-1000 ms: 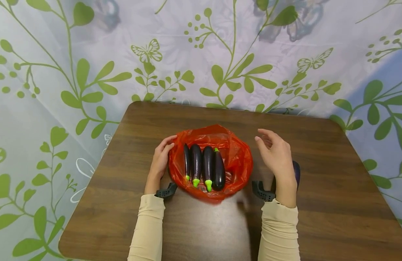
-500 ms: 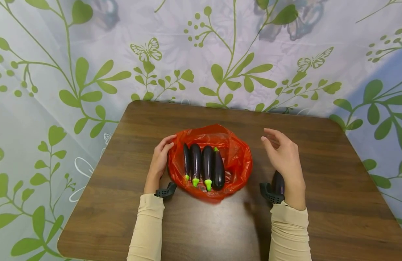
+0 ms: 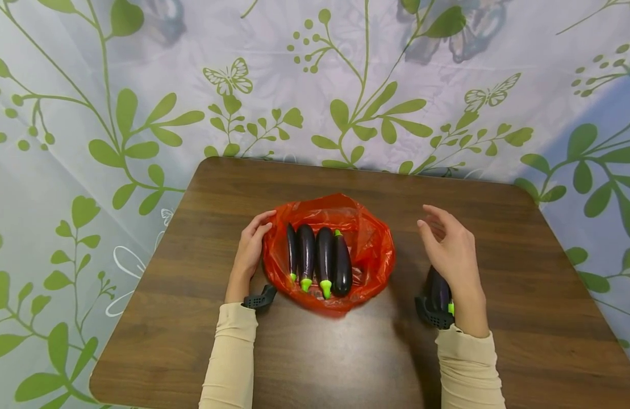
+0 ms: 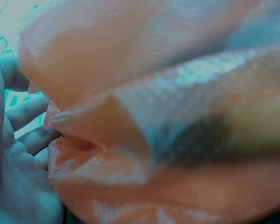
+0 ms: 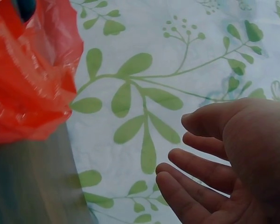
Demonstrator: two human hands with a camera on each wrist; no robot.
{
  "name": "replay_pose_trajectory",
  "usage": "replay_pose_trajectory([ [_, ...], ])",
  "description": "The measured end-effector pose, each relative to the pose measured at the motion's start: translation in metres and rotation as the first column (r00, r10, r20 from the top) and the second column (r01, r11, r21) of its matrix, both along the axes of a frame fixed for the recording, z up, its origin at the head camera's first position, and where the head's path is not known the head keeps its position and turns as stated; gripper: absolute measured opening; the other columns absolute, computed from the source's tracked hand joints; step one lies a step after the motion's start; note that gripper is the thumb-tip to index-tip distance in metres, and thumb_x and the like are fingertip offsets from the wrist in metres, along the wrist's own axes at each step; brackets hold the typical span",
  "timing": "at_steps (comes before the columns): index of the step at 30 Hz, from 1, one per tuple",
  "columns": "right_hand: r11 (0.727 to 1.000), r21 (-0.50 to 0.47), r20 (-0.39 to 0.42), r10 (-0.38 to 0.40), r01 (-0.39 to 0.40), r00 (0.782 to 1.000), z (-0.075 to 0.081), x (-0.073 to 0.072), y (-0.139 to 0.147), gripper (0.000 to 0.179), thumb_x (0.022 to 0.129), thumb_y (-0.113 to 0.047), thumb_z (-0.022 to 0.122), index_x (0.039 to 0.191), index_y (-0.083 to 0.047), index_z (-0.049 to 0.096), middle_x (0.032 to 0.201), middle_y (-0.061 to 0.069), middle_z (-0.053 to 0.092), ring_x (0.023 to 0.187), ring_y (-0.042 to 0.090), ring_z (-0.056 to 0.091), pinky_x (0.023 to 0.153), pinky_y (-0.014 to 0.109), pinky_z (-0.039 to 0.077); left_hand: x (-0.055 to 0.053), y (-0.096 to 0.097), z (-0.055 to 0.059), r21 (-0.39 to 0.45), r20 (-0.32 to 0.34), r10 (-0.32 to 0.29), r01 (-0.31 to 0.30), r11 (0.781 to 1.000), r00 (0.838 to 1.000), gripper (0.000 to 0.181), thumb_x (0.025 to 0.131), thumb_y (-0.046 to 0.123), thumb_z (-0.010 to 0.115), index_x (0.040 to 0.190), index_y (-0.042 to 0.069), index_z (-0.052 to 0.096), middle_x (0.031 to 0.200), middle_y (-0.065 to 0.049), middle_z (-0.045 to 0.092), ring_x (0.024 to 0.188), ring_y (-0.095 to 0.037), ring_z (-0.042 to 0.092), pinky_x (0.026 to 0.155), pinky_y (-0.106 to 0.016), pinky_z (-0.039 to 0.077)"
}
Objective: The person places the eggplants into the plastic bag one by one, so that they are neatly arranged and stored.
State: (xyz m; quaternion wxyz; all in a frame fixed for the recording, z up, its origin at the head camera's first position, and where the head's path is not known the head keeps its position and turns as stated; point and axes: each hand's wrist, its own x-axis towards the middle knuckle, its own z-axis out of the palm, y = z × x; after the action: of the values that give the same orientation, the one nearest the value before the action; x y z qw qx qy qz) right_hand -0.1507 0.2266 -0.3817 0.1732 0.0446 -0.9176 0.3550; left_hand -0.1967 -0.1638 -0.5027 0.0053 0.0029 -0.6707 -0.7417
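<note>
A red plastic bag point(image 3: 378, 250) stands open-mouthed on the wooden table. Several dark purple eggplants point(image 3: 324, 255) with green stem ends lie side by side inside it. My left hand point(image 3: 250, 247) touches the bag's left rim with loosely extended fingers; in the left wrist view the fingers point(image 4: 30, 112) lie against the crumpled plastic, partly hidden by it. My right hand point(image 3: 450, 247) is in the air right of the bag, holding nothing, its fingers relaxed and apart. Below that hand lies another eggplant point(image 3: 439, 289), partly covered by the hand and the wrist camera mount.
The brown wooden table point(image 3: 345, 363) carries the bag and the loose eggplant. Behind it hangs a pale cloth point(image 3: 294, 74) printed with green leaves and butterflies. A black camera mount point(image 3: 261, 298) sits on the left wrist, another on the right wrist.
My right hand has moved right and slightly toward me, away from the bag, showing more of the loose eggplant's near side. My left hand and the bag have hardly moved.
</note>
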Motion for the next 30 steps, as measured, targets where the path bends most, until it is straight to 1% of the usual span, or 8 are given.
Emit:
replay_pose_trajectory([
  [9, 0.999, 0.043, 0.056, -0.034, 0.032, 0.998, -0.012, 0.013, 0.016, 0.045, 0.102, -0.02, 0.064, 0.142, -0.002, 0.058, 0.13, 0.028, 0.066, 0.114, 0.046, 0.067, 0.096, 0.059, 0.052, 0.0, 0.0, 0.001, -0.012, -0.004, 0.001, -0.001, 1.0, 1.0, 0.038, 0.107, 0.022, 0.05, 0.142, 0.012, 0.06, 0.139, -0.008, 0.058, 0.119, -0.02, 0.056, 0.103, -0.031, 0.046],
  [14, 0.996, 0.076, 0.064, -0.058, 0.053, 0.996, -0.022, 0.019, 0.024, 0.046, 0.103, -0.022, 0.062, 0.144, -0.001, 0.057, 0.13, 0.031, 0.065, 0.111, 0.048, 0.067, 0.094, 0.064, 0.051, 0.0, 0.0, 0.001, -0.014, 0.002, 0.005, -0.005, 1.0, 1.0, 0.037, 0.107, 0.022, 0.049, 0.142, 0.012, 0.06, 0.139, -0.008, 0.058, 0.118, -0.02, 0.056, 0.102, -0.03, 0.047],
  [18, 0.992, 0.1, 0.094, -0.08, 0.071, 0.992, -0.029, 0.025, 0.03, 0.047, 0.104, -0.023, 0.06, 0.145, 0.0, 0.055, 0.131, 0.033, 0.062, 0.112, 0.05, 0.066, 0.094, 0.068, 0.048, 0.001, 0.0, 0.001, -0.015, 0.005, 0.01, -0.009, 1.0, 1.0, 0.037, 0.107, 0.022, 0.049, 0.141, 0.011, 0.06, 0.139, -0.009, 0.058, 0.118, -0.021, 0.056, 0.101, -0.03, 0.047],
  [24, 0.985, 0.135, 0.147, -0.13, 0.11, 0.981, -0.038, 0.032, 0.034, 0.05, 0.104, -0.025, 0.059, 0.146, 0.001, 0.053, 0.133, 0.035, 0.06, 0.112, 0.053, 0.064, 0.092, 0.069, 0.047, 0.001, 0.0, 0.002, -0.016, 0.004, 0.011, -0.011, 1.0, 1.0, 0.038, 0.108, 0.022, 0.049, 0.142, 0.011, 0.06, 0.14, -0.009, 0.057, 0.118, -0.02, 0.056, 0.101, -0.029, 0.046],
  [30, 0.974, 0.162, 0.207, -0.19, 0.158, 0.96, -0.045, 0.036, 0.037, 0.051, 0.104, -0.027, 0.057, 0.146, 0.003, 0.052, 0.135, 0.035, 0.058, 0.114, 0.053, 0.062, 0.094, 0.069, 0.046, 0.001, 0.0, 0.001, -0.014, 0.0, 0.013, -0.013, 1.0, 1.0, 0.037, 0.107, 0.021, 0.049, 0.142, 0.011, 0.06, 0.14, -0.008, 0.057, 0.119, -0.021, 0.056, 0.101, -0.029, 0.046],
])
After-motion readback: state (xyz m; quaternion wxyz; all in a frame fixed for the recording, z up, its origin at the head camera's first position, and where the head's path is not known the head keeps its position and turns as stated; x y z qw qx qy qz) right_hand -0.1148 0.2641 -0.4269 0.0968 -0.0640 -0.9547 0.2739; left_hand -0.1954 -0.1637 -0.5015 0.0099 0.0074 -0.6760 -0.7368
